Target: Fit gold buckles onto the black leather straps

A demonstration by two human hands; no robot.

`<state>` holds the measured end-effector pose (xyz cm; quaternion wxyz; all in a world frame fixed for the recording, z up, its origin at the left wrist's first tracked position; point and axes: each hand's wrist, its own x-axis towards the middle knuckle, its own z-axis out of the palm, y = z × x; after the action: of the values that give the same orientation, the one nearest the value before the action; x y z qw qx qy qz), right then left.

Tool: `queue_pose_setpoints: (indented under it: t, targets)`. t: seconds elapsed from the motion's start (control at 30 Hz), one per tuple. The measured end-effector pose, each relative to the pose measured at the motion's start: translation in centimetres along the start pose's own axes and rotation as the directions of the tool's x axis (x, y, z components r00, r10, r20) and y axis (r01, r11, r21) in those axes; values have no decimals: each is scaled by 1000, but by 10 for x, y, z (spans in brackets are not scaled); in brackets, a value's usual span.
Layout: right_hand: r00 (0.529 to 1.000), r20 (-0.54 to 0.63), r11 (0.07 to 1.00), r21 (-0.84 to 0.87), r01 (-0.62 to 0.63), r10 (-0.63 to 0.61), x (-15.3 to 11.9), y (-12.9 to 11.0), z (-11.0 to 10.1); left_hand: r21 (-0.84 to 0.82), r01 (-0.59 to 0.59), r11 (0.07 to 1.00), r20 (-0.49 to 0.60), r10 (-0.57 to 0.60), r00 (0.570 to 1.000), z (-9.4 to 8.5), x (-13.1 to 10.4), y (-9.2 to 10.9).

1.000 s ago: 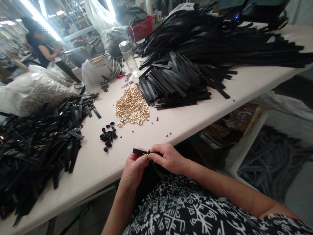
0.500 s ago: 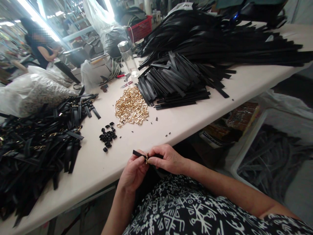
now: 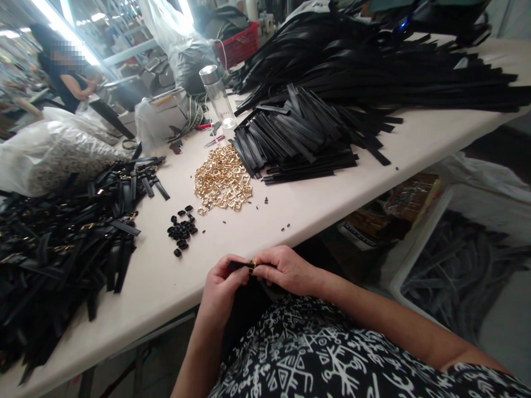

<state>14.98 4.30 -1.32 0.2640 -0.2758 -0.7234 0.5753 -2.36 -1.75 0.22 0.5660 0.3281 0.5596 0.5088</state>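
Pinched nearly closed, the left hand's (image 3: 222, 282) grip has hold of a narrow black strap (image 3: 238, 265), thumb pressing on top, while the right hand's (image 3: 286, 269) grip closes on a small gold buckle (image 3: 251, 265) where the two hands meet. From where I stand, fingers cover much of both pieces, so I can't tell how far the strap is threaded. They're held in front of the person, at the near edge of the desk (image 3: 323, 202). Just beyond the left hand sit little black loops (image 3: 181, 229), then a heap of gold buckles (image 3: 224, 179) touching a stack of short black strips (image 3: 286, 138). Behind that, long black strips (image 3: 365, 72) crowd the far side, with a glass bottle (image 3: 219, 102) standing close by. To the left, buckled straps (image 3: 62, 254) lie tangled against a bulging plastic bag (image 3: 53, 149).
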Motion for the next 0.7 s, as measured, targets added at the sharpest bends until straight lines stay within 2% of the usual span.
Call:
queue_pose_setpoints:
  t: [0.07, 0.17, 0.27, 0.4, 0.57, 0.7]
  targets:
    - [998, 34, 998, -29, 51, -50, 0, 0, -4, -54, 95, 994, 91, -90, 992, -5, 1, 2]
    - [989, 110, 995, -1, 97, -97, 0, 0, -8, -156, 185, 970, 183, -156, 971, -9, 3, 0]
    - [983, 171, 992, 122, 40, -61, -1, 1, -10, -237, 234, 943, 243, -176, 954, -10, 2, -4]
    - [981, 193, 977, 212, -35, -6, -2, 2, -9, -244, 239, 940, 277, -169, 946, -7, 0, -4]
    - [979, 203, 980, 189, -66, 26, -3, 2, -5, -193, 182, 964, 207, -141, 968, -4, 0, 0]
    - [988, 155, 994, 104, -45, 28, -2, 3, 0, 50, 1, 999, -1, -1, 1000, -4, 0, -6]
